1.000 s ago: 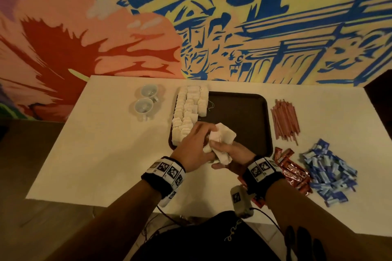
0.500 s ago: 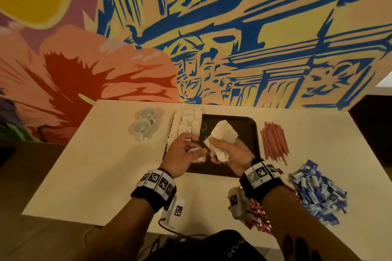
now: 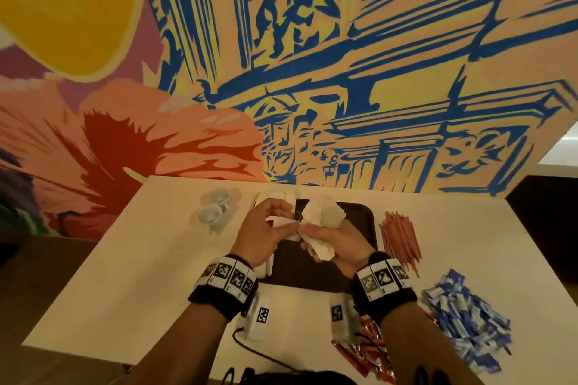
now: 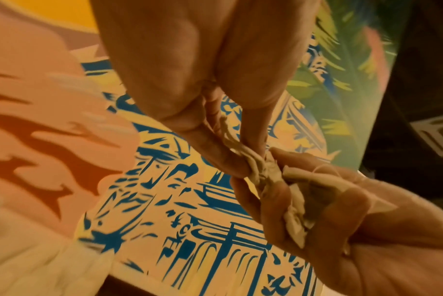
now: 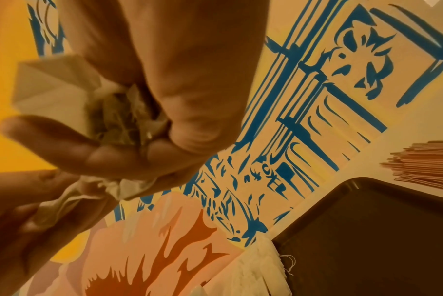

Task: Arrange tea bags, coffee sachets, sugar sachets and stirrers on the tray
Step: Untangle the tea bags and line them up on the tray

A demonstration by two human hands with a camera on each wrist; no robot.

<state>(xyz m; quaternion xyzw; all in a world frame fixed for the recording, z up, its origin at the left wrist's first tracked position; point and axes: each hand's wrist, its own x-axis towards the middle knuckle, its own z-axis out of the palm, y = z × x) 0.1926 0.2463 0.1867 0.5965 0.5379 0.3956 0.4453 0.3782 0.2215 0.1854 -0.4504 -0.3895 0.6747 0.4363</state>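
1. Above the dark tray (image 3: 359,219), the right hand (image 3: 336,241) has its grip closed round a bunch of tea bags (image 3: 322,216).
2. The left hand (image 3: 266,234) pinches one tea bag (image 4: 253,160) at the bunch's edge.
3. On the worktop (image 3: 131,259), stirrers (image 3: 400,231), blue sachets (image 3: 469,316) and red sachets (image 3: 369,350) lie right of the tray.

No readable text, only square coded markers on wristbands (image 3: 230,275)
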